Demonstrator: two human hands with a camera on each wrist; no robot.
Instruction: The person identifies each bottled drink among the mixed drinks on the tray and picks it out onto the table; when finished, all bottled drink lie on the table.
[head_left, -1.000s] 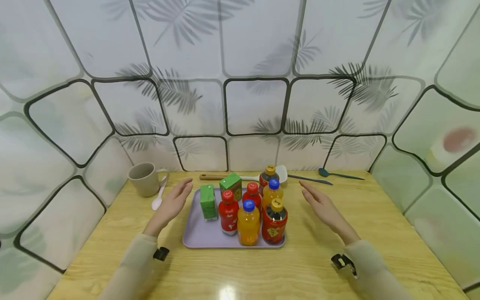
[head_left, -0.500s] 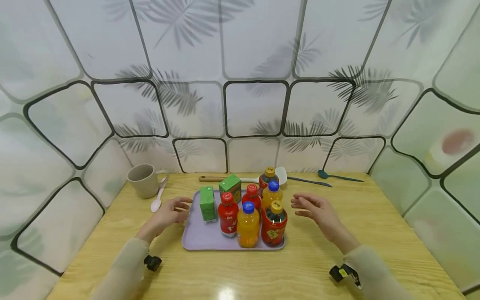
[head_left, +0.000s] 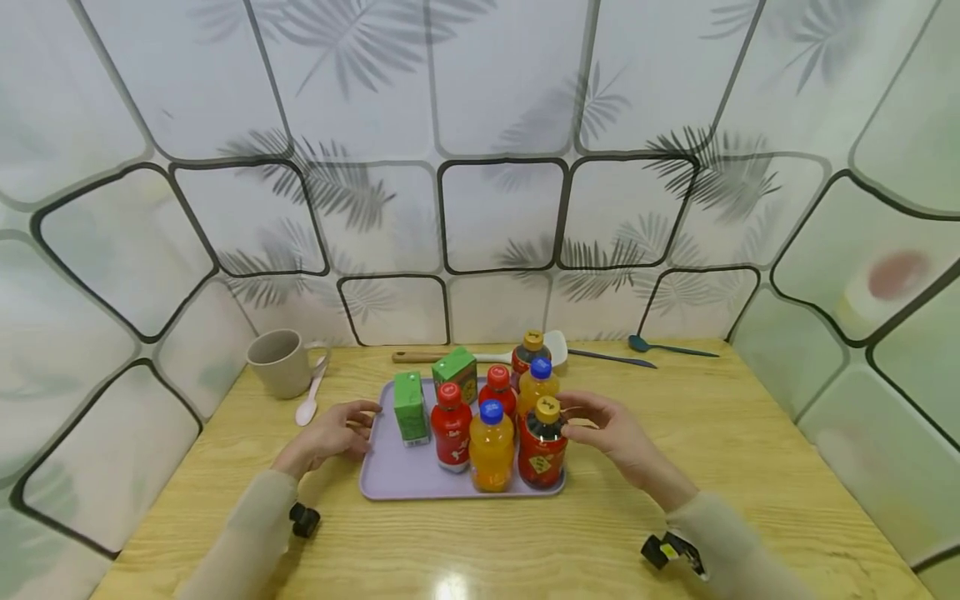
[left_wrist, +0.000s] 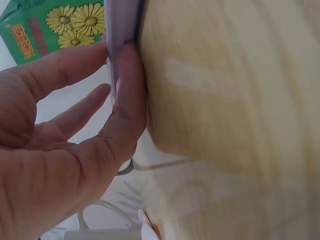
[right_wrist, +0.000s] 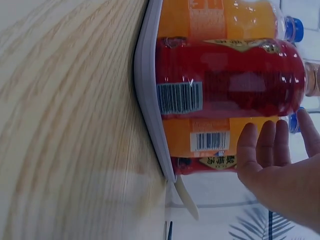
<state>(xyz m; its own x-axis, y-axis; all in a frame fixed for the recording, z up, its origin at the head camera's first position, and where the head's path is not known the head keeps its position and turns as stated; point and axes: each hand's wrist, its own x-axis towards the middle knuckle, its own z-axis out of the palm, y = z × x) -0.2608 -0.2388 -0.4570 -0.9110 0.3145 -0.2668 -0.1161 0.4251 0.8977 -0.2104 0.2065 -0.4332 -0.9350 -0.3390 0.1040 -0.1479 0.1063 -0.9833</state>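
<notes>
At the lilac tray's (head_left: 390,477) left side, my left hand (head_left: 330,435) pinches the rim; in the left wrist view one finger lies along the tray wall (left_wrist: 120,25) and another digit presses its underside. My right hand (head_left: 617,437) is beside the front-right bottle of dark red drink (head_left: 542,457) with a yellow cap. Its fingers are relaxed and spread, fingertips close to the bottle's shoulder in the right wrist view. On the tray stand orange drink bottles (head_left: 492,454) with blue caps, red bottles (head_left: 452,437), green drink cartons (head_left: 410,408) and a second yellow-capped bottle (head_left: 532,354).
Left of the tray are a grey mug (head_left: 279,364) and a white spoon (head_left: 307,408). Behind it lies a spatula with a wooden handle (head_left: 416,357). Dark utensils, including a teal spoon (head_left: 671,347), lie at the back right. A patterned curtain (head_left: 495,217) borders the wooden table.
Both hands have come inward from hovering beside the tray. The left fingers have bent and taken the tray's left rim; the right hand has moved left to the front yellow-capped bottle.
</notes>
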